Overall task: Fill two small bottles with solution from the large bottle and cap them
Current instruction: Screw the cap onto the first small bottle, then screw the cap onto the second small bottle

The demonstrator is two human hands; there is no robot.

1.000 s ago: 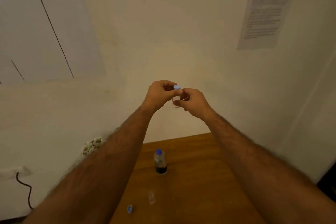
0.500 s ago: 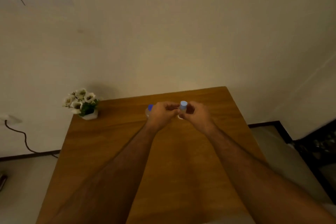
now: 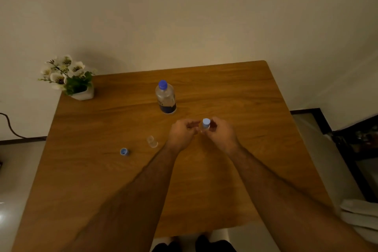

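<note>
Right hand (image 3: 219,134) above the wooden table (image 3: 235,92), just in front of the big bottle (image 3: 166,97), fingers curled round a small capped bottle (image 3: 205,126) held upright, pale blue cap on top. Left hand (image 3: 183,133) just beside it on the left, fingers loosely curled toward the small bottle; cannot tell whether the fingertips touch it or pinch anything. Big bottle upright, capped in blue, clear above, a dark band at its base; liquid level not readable in the dim light. In front and to the left of the big bottle, an open small bottle (image 3: 152,141), clear, uncapped, standing on the table near the left wrist; contents not discernible. Further left of that, well apart from the big bottle, a loose blue cap (image 3: 124,151) lying on the wood. Far to the left of the big bottle, at the table's back corner, a white pot of white flowers (image 3: 70,79). Beyond that corner, a dark cable (image 3: 10,127) along the wall.
</note>
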